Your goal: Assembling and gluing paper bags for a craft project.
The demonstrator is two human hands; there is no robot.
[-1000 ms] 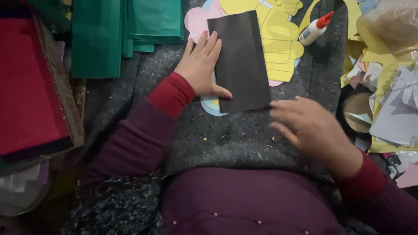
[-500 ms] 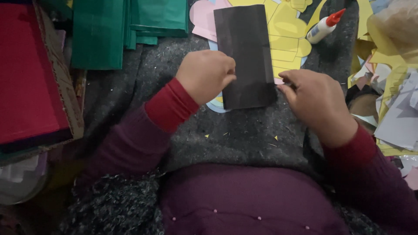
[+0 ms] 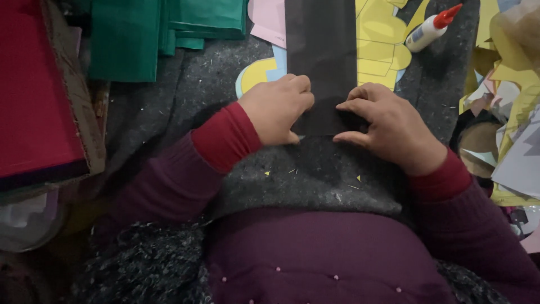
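A long black paper strip lies lengthwise on the grey felt mat, over yellow cut-out shapes. My left hand grips the strip's near left corner, fingers curled over its edge. On the near right corner, my right hand pinches the strip between thumb and fingers. Both wrists show red cuffs under purple sleeves.
A glue bottle with a red cap lies at the upper right. Green paper sheets are stacked at the top left, a red sheet on cardboard at the far left. Pink paper and yellow scraps lie around.
Both hands closed in on the near end of the black strip. The right hand came up from the mat to take the right corner, and the strip now lies straight.
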